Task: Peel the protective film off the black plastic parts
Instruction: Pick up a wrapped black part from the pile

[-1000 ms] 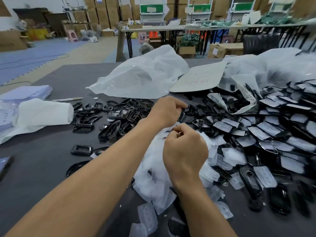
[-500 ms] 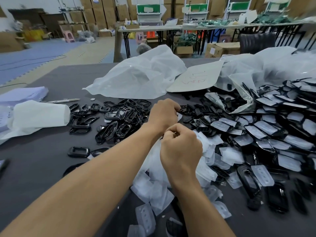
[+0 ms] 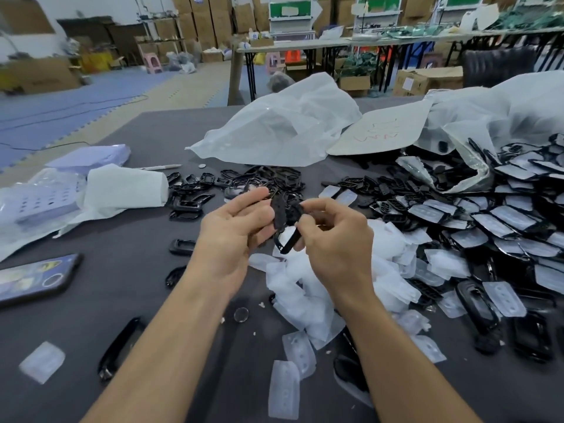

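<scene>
Above the dark table (image 3: 100, 303) I hold one black plastic part (image 3: 281, 219), a frame with white showing in its lower opening. My left hand (image 3: 235, 230) is palm up and holds the part's left side between fingertips and thumb. My right hand (image 3: 338, 239) pinches its upper right end with curled fingers. Below my hands is a heap of peeled white film pieces (image 3: 308, 288). Several black parts with film on them (image 3: 503, 221) are piled at the right. Bare black parts (image 3: 262, 178) lie behind my hands.
A phone (image 3: 33, 279) lies at the left edge and a long black part (image 3: 119, 346) at the near left. White wrapping (image 3: 122, 187) and a clear bag (image 3: 283, 129) sit further back. A card with red writing (image 3: 378, 132) leans at the back right.
Both hands have lifted from the film heap and turned apart, so the black part between them now shows. The view has tilted down and a phone has come into sight.
</scene>
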Available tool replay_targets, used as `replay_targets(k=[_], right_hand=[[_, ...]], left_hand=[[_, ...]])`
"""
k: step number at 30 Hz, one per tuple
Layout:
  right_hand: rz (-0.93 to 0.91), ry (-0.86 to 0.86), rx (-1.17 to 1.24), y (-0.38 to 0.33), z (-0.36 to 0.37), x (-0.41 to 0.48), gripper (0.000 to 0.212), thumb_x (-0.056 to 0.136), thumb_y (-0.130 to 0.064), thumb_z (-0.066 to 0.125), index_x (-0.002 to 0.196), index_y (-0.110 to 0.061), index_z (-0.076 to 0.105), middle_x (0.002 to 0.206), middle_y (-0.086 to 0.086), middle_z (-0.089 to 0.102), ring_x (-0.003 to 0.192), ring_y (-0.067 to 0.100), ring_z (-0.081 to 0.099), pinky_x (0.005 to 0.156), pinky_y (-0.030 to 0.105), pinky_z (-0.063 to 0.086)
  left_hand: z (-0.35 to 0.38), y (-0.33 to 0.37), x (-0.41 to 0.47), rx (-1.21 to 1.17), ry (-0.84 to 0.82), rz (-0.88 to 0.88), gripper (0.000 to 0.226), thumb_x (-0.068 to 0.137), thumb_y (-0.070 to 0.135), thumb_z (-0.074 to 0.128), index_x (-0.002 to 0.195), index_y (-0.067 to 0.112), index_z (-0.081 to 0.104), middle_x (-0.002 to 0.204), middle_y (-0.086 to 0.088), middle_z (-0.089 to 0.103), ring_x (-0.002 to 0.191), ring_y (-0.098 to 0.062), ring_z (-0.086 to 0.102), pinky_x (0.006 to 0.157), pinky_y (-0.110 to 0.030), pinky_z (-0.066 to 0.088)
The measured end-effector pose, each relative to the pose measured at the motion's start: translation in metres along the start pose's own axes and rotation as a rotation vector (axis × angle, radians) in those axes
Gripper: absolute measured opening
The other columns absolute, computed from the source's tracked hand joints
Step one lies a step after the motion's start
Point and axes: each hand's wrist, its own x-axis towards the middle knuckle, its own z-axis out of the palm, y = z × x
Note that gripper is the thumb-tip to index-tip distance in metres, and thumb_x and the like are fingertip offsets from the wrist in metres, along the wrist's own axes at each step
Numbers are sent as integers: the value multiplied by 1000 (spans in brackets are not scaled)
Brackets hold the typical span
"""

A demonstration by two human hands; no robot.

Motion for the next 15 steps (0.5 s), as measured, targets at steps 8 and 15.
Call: replay_targets(k=[8, 15], right_hand=[[232, -201, 323, 0, 22, -14, 8, 87, -2, 70, 89, -8, 75, 67, 8, 72, 55, 18, 65, 60, 29, 54], [326, -157, 380, 7, 23, -9, 5, 93, -1, 70, 91, -5, 71, 68, 5, 72, 49, 17, 64, 53, 26, 53]], left_hand=[[-19, -22, -23, 678, 142, 509, 48, 78, -1, 82, 87, 47, 78, 78, 20, 77, 74, 2, 75, 70, -11, 56], [-25, -16, -28, 706, 180, 531, 57, 77, 6, 87, 110, 51, 74, 97, 28, 76, 92, 6, 73, 81, -9, 54]])
